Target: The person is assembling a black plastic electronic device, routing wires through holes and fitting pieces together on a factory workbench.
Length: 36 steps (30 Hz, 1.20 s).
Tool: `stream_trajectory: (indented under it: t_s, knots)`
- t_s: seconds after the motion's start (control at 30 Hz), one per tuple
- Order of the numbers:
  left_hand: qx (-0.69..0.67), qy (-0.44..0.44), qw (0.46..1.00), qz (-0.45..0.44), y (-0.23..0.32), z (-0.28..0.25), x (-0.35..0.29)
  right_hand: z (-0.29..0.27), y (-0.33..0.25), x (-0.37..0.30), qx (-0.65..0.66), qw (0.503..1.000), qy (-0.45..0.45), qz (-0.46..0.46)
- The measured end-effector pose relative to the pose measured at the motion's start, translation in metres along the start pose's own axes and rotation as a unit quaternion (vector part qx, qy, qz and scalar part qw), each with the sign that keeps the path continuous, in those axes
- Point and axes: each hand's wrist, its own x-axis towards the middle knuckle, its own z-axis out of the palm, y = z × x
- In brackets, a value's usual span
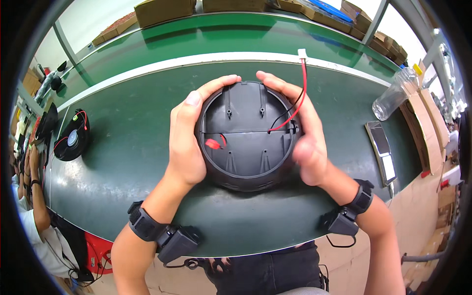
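Between my hands is a round black plastic housing (243, 164), its open side facing up. Inside it a straight seam crosses the middle, with small screw posts above and below. A red and a black wire (305, 81) rise from the seam's right end to a white connector (302, 54). Left of centre, a short red wire piece (213, 143) pokes out. My left hand (187, 132) wraps the housing's left side. My right hand (309, 132) curves round its right side, its thumb blurred. Both wrists wear black straps with small boxes.
On the green bench (123, 172) at left lies another black round shell (73, 137) with a red wire. A phone-like device (381, 150), a clear plastic bottle (396, 93) and cardboard (423, 130) are at right. Another person's arm (37, 191) is at far left. Boxes (164, 12) line the back.
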Motion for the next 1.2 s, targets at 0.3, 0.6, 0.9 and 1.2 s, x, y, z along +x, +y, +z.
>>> stream_trajectory:
  t_s: [0.3,0.6,0.9,1.2]
  knots:
    - [0.07,0.108,0.984,0.121,0.0,0.02,-0.016,-0.007,0.001,0.001,-0.051,0.996,0.036,-0.07]
    - [0.087,0.108,0.977,0.162,-0.001,0.022,-0.018,-0.009,-0.002,-0.001,-0.093,0.99,0.031,-0.105]
    - [0.034,0.121,0.987,0.098,-0.003,0.023,-0.012,-0.002,-0.001,0.005,-0.019,0.99,0.098,-0.103]
    - [-0.081,0.158,0.983,-0.035,-0.022,0.016,0.004,-0.024,0.041,0.014,0.099,0.98,0.142,0.096]
